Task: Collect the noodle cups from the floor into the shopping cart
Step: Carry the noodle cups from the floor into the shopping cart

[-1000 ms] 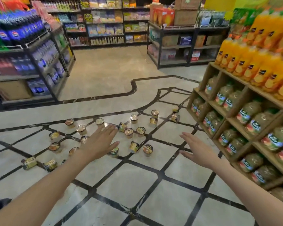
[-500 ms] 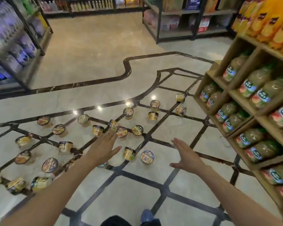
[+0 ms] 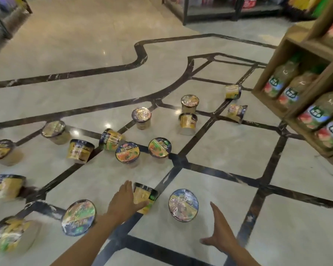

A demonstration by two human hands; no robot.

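Note:
Several noodle cups lie scattered on the marble floor, some upright, some on their sides. My left hand [image 3: 123, 203] reaches down with fingers straight, touching the side of a tipped yellow cup [image 3: 145, 196]. An upright cup with a blue-rimmed lid [image 3: 183, 204] stands just to its right. My right hand [image 3: 220, 230] hovers open below and to the right of that cup, apart from it. Another upright cup [image 3: 78, 217] stands left of my left forearm. No shopping cart is in view.
A wooden shelf [image 3: 308, 93] stocked with bottled drinks stands at the right. Dark metal shelving [image 3: 210, 14] stands at the back, and another rack [image 3: 0, 24] at the far left. More cups [image 3: 160, 149] lie farther out on the floor.
The view has dropped much closer to the floor and the cups look larger. Both hands have lowered; my left hand has reached the tipped yellow cup.

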